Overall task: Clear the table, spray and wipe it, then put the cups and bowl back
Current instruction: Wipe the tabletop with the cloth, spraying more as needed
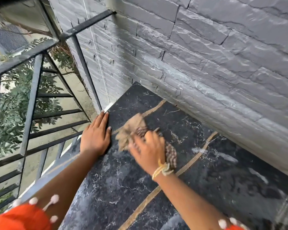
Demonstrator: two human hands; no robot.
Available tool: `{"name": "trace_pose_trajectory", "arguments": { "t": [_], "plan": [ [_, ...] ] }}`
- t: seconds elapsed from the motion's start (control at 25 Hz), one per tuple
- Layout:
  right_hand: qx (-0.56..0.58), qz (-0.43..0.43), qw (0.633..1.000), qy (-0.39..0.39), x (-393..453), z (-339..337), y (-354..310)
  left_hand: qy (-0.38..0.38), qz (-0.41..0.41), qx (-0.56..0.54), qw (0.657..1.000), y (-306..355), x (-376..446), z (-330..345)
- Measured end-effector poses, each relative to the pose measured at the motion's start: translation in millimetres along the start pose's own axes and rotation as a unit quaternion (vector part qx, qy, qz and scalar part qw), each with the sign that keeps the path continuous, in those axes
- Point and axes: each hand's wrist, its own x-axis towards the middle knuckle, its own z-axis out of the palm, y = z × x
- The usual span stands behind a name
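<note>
Home balcony or outdoor terrace corner. Grey rough-cut stone-clad wall (206,52) fills the upper right of the frame, meeting a black marble-look tabletop with tan inlay strips (223,171) at lower right. Dark metal railing with angled bars (32,103) runs down the left side. Through it, at left: green tree foliage (12,113) and bare concrete ground (70,103) well below, so an upper floor.

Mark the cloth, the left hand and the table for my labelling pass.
cloth (133,128): head view, on its tan bunched end.
left hand (96,136): head view, on its back.
table (223,171): head view, on bare dark marble.
</note>
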Motion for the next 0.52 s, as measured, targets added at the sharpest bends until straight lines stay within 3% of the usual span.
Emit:
{"name": "trace_pose_trajectory", "arguments": {
  "t": [0.12, 0.2, 0.28, 0.32, 0.44, 0.52],
  "plan": [
    [0.052, -0.158, 0.986, -0.027, -40, -9, -9, -0.004, 0.014, -0.010, 1.000, -2, 1, -1],
    [0.025, -0.172, 0.985, -0.007, -21, -10, 21, -0.015, 0.019, -0.006, 1.000, -2, 0, 0],
    [-0.047, -0.089, 0.995, 0.024, 10, -7, 68, -0.012, 0.023, -0.009, 1.000, -2, 0, 2],
    [-0.080, -0.007, 0.996, 0.030, 22, -9, 95, -0.008, 0.024, -0.012, 1.000, -2, -1, 2],
    [-0.109, 0.248, 0.963, 0.009, 28, -19, 155, 0.003, 0.023, -0.014, 1.000, -2, -1, 1],
    [-0.113, 0.315, 0.942, 0.007, 25, -22, 154, 0.009, 0.017, -0.014, 1.000, -2, -1, 2]
  ]
}}
